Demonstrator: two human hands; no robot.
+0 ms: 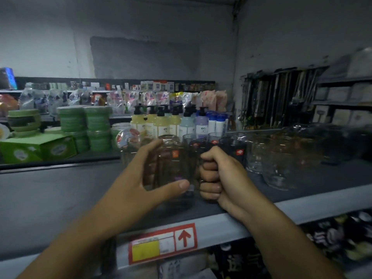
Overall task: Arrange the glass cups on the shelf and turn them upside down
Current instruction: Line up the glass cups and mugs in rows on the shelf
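Right hand [219,174] is fisting the handle of the glass cup [171,164], left hand [136,178] is cupping its wall, near shelf [322,205] front edge. Likely rigid, slippery, breakable; handle-plus-wall hold is looking safest.

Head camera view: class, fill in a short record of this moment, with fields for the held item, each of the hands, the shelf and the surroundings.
held item: glass mug, at the front of the shelf
left hand: wraps the mug's body, thumb in front
right hand: closed in a fist round the mug's handle
mug orientation: too blurred to tell
other stock: clear glass cups stand on the shelf to the right
shelf edge: price label with a red arrow
background: pump bottles
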